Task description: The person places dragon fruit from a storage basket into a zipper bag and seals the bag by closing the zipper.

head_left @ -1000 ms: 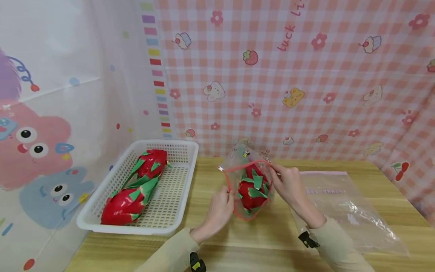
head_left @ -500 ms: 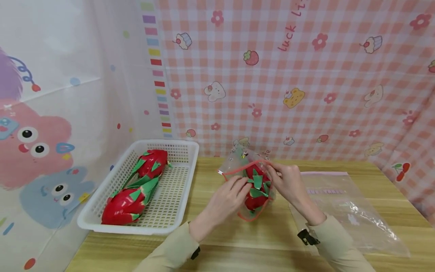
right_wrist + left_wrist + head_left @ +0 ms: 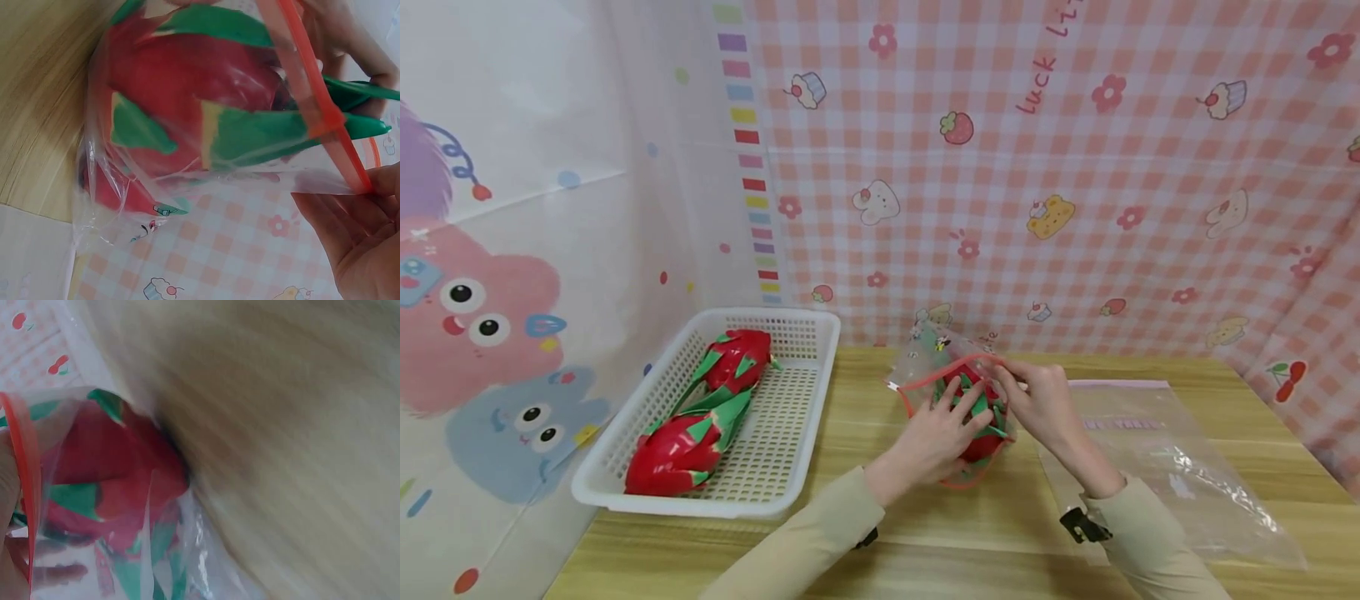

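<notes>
A clear zip bag (image 3: 953, 365) with a red zip edge stands on the table, its mouth facing me. Inside it lies a red toy dragon fruit (image 3: 187, 75) with green scales; more red and green shows below, perhaps a second fruit. My left hand (image 3: 936, 437) reaches into the mouth, its spread fingers lying over the fruit. In the left wrist view, fingertips (image 3: 62, 573) show through the plastic. My right hand (image 3: 1037, 408) pinches the right side of the bag's rim between thumb and fingers. Part of the fruit is hidden behind the left hand.
A white plastic basket (image 3: 782, 496) on the left holds two more dragon fruits (image 3: 677, 454). To the right, another clear bag (image 3: 1195, 467) with a pink top edge lies flat on the wooden table (image 3: 955, 542). A checked cloth (image 3: 970, 183) hangs behind.
My left hand has let go of the bag's left rim and moved right and into the mouth, onto the fruit. The right hand keeps its pinch on the rim.
</notes>
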Demonstrator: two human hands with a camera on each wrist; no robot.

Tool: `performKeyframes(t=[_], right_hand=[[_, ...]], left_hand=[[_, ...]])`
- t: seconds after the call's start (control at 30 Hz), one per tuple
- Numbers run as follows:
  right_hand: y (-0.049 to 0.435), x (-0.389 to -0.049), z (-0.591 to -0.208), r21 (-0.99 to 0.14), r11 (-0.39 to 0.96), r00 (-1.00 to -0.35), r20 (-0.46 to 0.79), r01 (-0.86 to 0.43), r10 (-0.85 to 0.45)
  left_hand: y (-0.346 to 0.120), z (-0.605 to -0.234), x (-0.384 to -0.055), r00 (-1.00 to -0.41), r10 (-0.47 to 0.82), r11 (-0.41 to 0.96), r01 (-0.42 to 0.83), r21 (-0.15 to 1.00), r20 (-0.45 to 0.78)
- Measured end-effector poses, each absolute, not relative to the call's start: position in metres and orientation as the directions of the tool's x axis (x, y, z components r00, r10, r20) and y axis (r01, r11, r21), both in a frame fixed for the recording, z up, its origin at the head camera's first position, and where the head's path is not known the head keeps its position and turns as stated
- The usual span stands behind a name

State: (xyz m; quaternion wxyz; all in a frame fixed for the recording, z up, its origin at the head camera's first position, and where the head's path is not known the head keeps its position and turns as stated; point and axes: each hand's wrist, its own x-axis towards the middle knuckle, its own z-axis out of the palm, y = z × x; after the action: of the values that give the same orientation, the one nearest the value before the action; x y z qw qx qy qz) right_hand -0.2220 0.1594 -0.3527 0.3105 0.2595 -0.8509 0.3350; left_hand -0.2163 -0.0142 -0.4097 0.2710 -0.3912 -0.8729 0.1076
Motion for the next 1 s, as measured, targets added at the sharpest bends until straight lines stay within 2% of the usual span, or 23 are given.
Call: performKeyframes(t=[0.07,0.33,0.53,0.57,0.6,0.67,0.83,1.0], right_hand=[[0.160,-0.221,-0.352,-0.413,0.643,-0.676,0.700,-0.646,-0.230],[0.163,-0.221,-0.348,-0.393,0.664,-0.674,0.702,-0.636,-0.231],[0.163,-0.221,-0.340,-0.393,0.680,-0.696,0.676,-0.619,-0.243],[0.163,-0.222,-0.339,-0.393,0.678,-0.693,0.680,-0.621,-0.240],[0.163,-0.222,-0.338,-0.388,0.680,-0.688,0.685,-0.622,-0.239],[0.162,-0.222,-0.336,-0.379,0.684,-0.684,0.689,-0.623,-0.241],[0.158,-0.221,-0.335,-0.392,0.692,-0.729,0.622,-0.607,-0.286],[0.158,-0.221,-0.338,-0.327,0.717,-0.699,0.647,-0.616,-0.306]], left_hand=[[-0.010,-0.413,-0.216,-0.530,0.736,0.676,0.616,-0.405,0.422],[-0.006,-0.425,-0.212,-0.400,0.684,0.705,0.577,-0.412,0.610],[-0.003,-0.416,-0.212,-0.186,0.623,0.748,0.426,-0.509,0.760],[-0.002,-0.414,-0.213,-0.161,0.606,0.765,0.390,-0.514,0.779],[-0.002,-0.412,-0.213,-0.161,0.595,0.777,0.366,-0.512,0.788],[-0.004,-0.410,-0.212,-0.201,0.577,0.800,0.332,-0.500,0.792],[-0.005,-0.412,-0.207,-0.418,0.571,0.820,0.313,-0.479,0.706],[-0.007,-0.411,-0.205,-0.607,0.516,0.853,0.297,-0.429,0.605]])
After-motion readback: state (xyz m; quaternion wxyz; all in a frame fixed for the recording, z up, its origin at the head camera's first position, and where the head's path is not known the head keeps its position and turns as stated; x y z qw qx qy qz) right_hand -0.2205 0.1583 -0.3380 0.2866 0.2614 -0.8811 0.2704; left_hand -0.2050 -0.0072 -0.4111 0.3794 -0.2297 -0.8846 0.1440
